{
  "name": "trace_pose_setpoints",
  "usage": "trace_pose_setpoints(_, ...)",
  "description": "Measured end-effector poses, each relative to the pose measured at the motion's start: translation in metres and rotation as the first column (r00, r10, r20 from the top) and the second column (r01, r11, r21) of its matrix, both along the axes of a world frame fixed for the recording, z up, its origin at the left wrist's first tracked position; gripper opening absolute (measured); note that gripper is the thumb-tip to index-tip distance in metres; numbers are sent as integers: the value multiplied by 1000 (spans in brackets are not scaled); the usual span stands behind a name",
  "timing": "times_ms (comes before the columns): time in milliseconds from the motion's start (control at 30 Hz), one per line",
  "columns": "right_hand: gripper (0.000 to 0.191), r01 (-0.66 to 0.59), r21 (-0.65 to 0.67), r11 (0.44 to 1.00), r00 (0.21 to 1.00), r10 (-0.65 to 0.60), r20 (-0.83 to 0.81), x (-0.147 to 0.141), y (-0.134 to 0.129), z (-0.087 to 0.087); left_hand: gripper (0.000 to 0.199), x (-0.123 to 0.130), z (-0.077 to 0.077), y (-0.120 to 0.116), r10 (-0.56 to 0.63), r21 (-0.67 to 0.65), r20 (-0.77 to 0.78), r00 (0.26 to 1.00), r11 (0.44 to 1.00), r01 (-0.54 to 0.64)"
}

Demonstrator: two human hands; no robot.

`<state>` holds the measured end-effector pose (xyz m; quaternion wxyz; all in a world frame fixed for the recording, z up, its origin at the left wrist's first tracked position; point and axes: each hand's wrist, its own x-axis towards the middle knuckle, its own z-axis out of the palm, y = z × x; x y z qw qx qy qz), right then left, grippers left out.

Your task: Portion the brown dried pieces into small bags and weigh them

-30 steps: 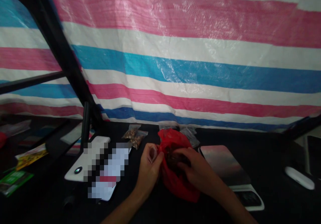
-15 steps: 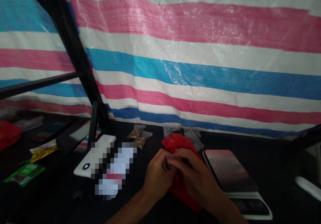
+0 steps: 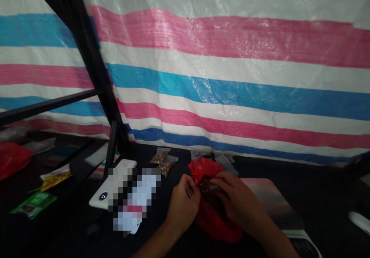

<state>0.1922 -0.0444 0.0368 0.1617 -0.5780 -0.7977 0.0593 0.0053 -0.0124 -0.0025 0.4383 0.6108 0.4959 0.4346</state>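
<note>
A red plastic bag [image 3: 219,227] lies on the black table with its mouth open, showing dark brown loose contents [image 3: 206,184]. At the bag's left edge, my left hand [image 3: 184,202] is curled into a loose fist; what its fingers wrap round is hidden. My right hand [image 3: 238,198] is over the mouth of the bag, fingers bent together at the contents. Something greyish and see-through shows by its fingertips, too dim to name. Just right of the bag is a digital scale [image 3: 273,200], partly covered by my right forearm.
Two small zip bags of brown bits [image 3: 165,166] lie behind my left hand. Clear zip bags [image 3: 227,161] sit behind the red bag. To the left are a white power bank [image 3: 100,198], a blurred-out item [image 3: 138,200], a green packet [image 3: 36,203] and a black frame post [image 3: 92,65].
My right hand has moved right, away from my left hand, to the mouth of the red bag. The brown contents now show. The view has shifted slightly.
</note>
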Motion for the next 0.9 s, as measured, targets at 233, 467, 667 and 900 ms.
trace_pose_setpoints(233, 39, 89, -40, 995, 996, -90, -16, -16, -3, -10, 13, -2, -1, 8, -54, -59, 277, 959, 996, 73)
trace_pose_setpoints(467, 34, 98, -73, 992, 865, -122, -487, -22, -2, -5, 16, -2, 2, 9, -43, 19, 265, 963, 999, 39)
trace_pose_setpoints(667, 33, 103, 58, 993, 779, -44, -625, -28, -8, -1, 13, -2, 3, 0, -121, 85, 143, 982, 990, 109)
trace_pose_setpoints(900, 37, -95, 373, 923, 929, 216, -300, -37, -13, -9, 6, 0, 3, -5, -195, 78, 204, 959, 980, 183)
